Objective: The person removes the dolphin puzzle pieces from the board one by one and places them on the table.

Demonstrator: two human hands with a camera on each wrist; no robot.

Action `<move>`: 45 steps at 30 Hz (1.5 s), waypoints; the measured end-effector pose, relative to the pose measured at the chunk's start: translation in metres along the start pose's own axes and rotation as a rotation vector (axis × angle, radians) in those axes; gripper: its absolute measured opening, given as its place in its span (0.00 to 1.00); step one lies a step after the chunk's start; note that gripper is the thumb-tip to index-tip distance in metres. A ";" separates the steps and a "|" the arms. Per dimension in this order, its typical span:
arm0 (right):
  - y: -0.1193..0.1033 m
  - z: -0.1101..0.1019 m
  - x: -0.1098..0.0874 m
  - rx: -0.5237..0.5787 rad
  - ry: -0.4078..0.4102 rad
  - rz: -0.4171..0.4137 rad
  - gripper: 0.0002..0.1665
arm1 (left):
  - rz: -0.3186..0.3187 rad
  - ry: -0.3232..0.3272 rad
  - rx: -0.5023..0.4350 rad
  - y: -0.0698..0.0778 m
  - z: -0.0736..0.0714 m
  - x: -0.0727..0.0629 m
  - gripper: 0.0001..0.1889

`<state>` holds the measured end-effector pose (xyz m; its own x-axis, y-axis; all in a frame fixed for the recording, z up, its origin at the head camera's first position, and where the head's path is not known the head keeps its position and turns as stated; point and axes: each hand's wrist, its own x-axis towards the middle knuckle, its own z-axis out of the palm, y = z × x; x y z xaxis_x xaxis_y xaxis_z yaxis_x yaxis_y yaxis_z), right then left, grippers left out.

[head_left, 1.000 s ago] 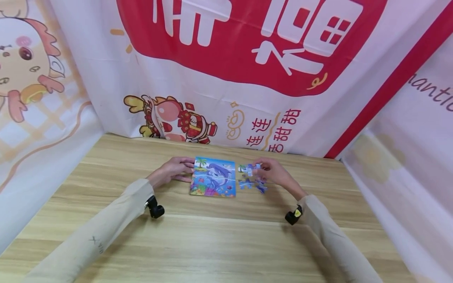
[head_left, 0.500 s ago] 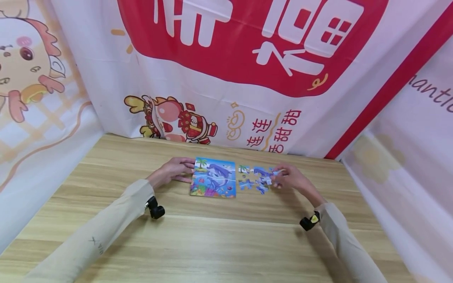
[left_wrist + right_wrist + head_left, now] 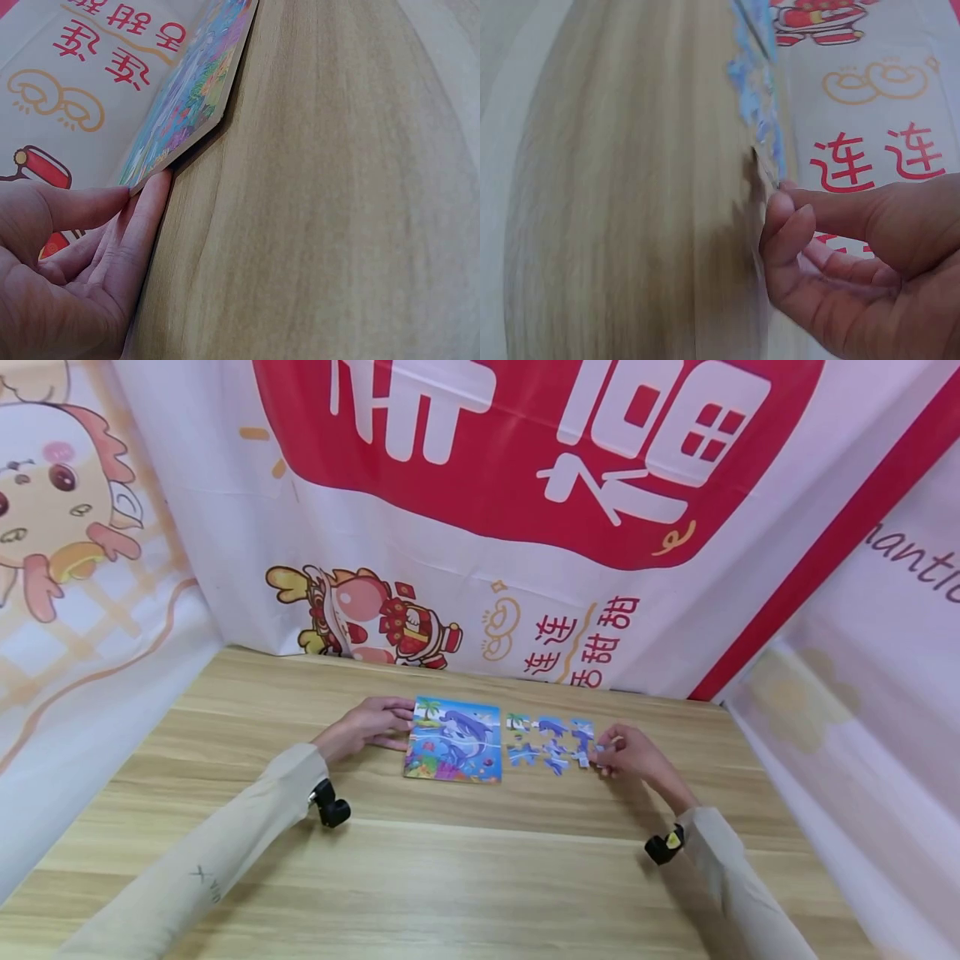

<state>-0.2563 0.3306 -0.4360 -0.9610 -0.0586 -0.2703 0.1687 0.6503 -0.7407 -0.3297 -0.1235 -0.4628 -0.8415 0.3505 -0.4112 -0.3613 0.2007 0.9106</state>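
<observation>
A square dolphin picture board (image 3: pixel 453 739) lies at the back middle of the table. My left hand (image 3: pixel 366 725) holds its left edge; in the left wrist view the thumb is above a corner and fingers are beneath, and the board is slightly raised there. To the right lie several jigsaw pieces (image 3: pixel 553 727) with the same blue, purple and palm-tree print, some with gaps between. My right hand (image 3: pixel 633 753) is at the right end of this group, pinching a jigsaw piece (image 3: pixel 766 171) between thumb and fingertips; it is seen almost edge-on in the right wrist view.
A wood-grain table (image 3: pixel 450 877) spreads toward the front. Behind it hangs a white and red printed cloth (image 3: pixel 472 552), with further cloth walls left and right. Each wrist wears a small black camera (image 3: pixel 330 803).
My right hand has moved to the right and a little nearer, from over the middle pieces to the group's right end, uncovering pieces. The left hand and board stay in place.
</observation>
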 end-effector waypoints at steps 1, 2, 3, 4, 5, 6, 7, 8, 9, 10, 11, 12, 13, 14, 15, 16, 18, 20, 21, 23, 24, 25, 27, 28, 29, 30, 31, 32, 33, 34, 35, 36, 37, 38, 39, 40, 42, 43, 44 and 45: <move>0.000 0.001 -0.001 -0.010 0.007 0.014 0.19 | -0.002 0.001 0.000 0.000 0.000 0.000 0.32; 0.000 0.003 -0.001 -0.020 0.012 0.024 0.19 | -0.002 0.000 0.003 0.000 0.000 0.000 0.32; 0.001 0.004 -0.001 -0.029 0.017 0.031 0.19 | -0.006 0.004 -0.001 0.000 0.000 0.000 0.32; 0.001 0.005 -0.001 -0.034 0.025 0.043 0.18 | -0.002 0.002 0.005 0.000 0.000 0.000 0.32; 0.001 0.005 -0.001 -0.043 0.028 0.048 0.18 | -0.004 0.004 0.003 0.000 0.000 0.000 0.32; 0.001 0.006 -0.001 -0.047 0.036 0.062 0.18 | -0.004 0.002 0.005 0.000 0.000 0.000 0.32; 0.001 0.007 0.000 -0.062 0.036 0.062 0.18 | -0.007 0.003 0.004 0.000 0.000 0.000 0.32; 0.001 0.007 0.000 -0.074 0.040 0.063 0.18 | -0.007 0.000 0.005 -0.001 0.000 0.000 0.32; 0.001 0.008 0.001 -0.090 0.046 0.067 0.18 | -0.009 0.000 0.003 -0.001 0.000 0.000 0.32; 0.001 0.008 0.001 -0.104 0.053 0.069 0.17 | -0.006 -0.004 0.008 -0.001 0.000 0.000 0.32; 0.000 0.008 0.002 -0.126 0.057 0.065 0.17 | -0.011 0.000 0.002 -0.001 0.000 0.001 0.32; 0.000 0.008 0.003 -0.144 0.067 0.068 0.17 | -0.013 0.001 0.000 -0.001 0.000 0.001 0.32; 0.000 0.008 0.003 -0.167 0.074 0.060 0.17 | -0.014 0.002 0.000 -0.001 0.000 0.001 0.32; 0.000 0.007 0.003 -0.186 0.081 0.054 0.17 | -0.013 0.003 0.000 -0.001 0.000 0.001 0.33; 0.000 0.007 0.003 -0.200 0.087 0.052 0.17 | -0.013 0.004 0.001 0.000 0.000 0.001 0.33; 0.000 0.007 0.004 -0.211 0.093 0.049 0.18 | -0.011 0.005 0.001 0.000 0.000 0.001 0.33; -0.001 0.006 0.003 -0.226 0.098 0.042 0.18 | -0.012 0.008 -0.002 0.000 0.000 0.001 0.33; -0.001 0.006 0.003 -0.226 0.092 0.038 0.19 | -0.011 0.011 -0.002 0.000 -0.001 0.001 0.33; -0.001 0.006 0.004 -0.223 0.091 0.043 0.19 | -0.012 0.012 -0.002 0.000 -0.001 0.000 0.33; -0.001 0.006 0.003 -0.223 0.085 0.045 0.19 | -0.017 0.012 -0.002 0.000 -0.001 0.000 0.33; -0.002 0.006 0.003 -0.225 0.084 0.049 0.19 | -0.018 0.012 -0.003 0.000 -0.001 0.001 0.33; -0.003 0.006 0.003 -0.229 0.087 0.052 0.19 | -0.019 0.011 -0.002 0.000 -0.001 0.001 0.33; -0.005 0.007 0.002 -0.239 0.104 0.051 0.17 | -0.017 0.009 -0.002 0.000 -0.001 0.000 0.33; -0.007 0.007 0.002 -0.249 0.114 0.048 0.16 | -0.016 0.008 -0.003 0.000 -0.001 0.000 0.33; -0.009 0.008 0.002 -0.256 0.125 0.042 0.15 | -0.015 0.008 -0.003 0.000 -0.001 0.000 0.33; -0.012 0.009 0.002 -0.261 0.132 0.032 0.14 | -0.015 0.008 -0.002 0.001 -0.001 0.000 0.32; -0.014 0.010 0.002 -0.266 0.140 0.015 0.13 | -0.014 0.008 -0.002 0.001 -0.001 0.000 0.32; -0.017 0.012 0.003 -0.268 0.144 0.001 0.12 | -0.015 0.007 -0.003 0.002 -0.001 0.000 0.32; -0.020 0.014 0.003 -0.267 0.145 -0.014 0.11 | -0.016 0.007 -0.004 0.002 0.000 0.001 0.33; -0.023 0.017 0.004 -0.262 0.139 -0.034 0.10 | -0.017 0.006 -0.003 0.003 0.000 0.001 0.33; -0.027 0.020 0.005 -0.251 0.129 -0.057 0.09 | -0.014 0.002 0.002 0.004 0.000 0.001 0.33; -0.030 0.024 0.005 -0.237 0.113 -0.085 0.08 | -0.012 -0.002 0.006 0.004 0.000 0.001 0.33; -0.034 0.029 0.006 -0.218 0.103 -0.105 0.07 | -0.012 -0.004 0.006 0.005 0.000 0.001 0.33; -0.038 0.034 0.007 -0.205 0.090 -0.126 0.07 | -0.010 -0.006 0.011 0.005 0.000 0.001 0.33; -0.042 0.039 0.007 -0.190 0.077 -0.150 0.07 | -0.009 -0.006 0.011 0.006 0.000 0.001 0.33; -0.046 0.045 0.008 -0.174 0.061 -0.172 0.07 | -0.007 -0.006 0.014 0.006 0.000 0.001 0.32; -0.055 0.057 0.008 -0.138 0.031 -0.210 0.06 | -0.006 -0.002 0.014 0.006 0.000 0.000 0.32; -0.060 0.063 0.009 -0.128 0.022 -0.222 0.05 | -0.012 0.000 0.015 0.006 0.000 -0.001 0.32; -0.064 0.070 0.009 -0.117 0.007 -0.238 0.05 | -0.016 0.001 0.018 0.005 0.001 -0.001 0.32; -0.068 0.078 0.009 -0.103 -0.004 -0.253 0.05 | -0.022 0.003 0.018 0.004 0.001 -0.002 0.32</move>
<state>-0.2595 0.2272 -0.4358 -0.9687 -0.2325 -0.0871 -0.1006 0.6881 -0.7186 -0.3295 -0.1224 -0.4585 -0.8346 0.3433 -0.4307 -0.3724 0.2246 0.9005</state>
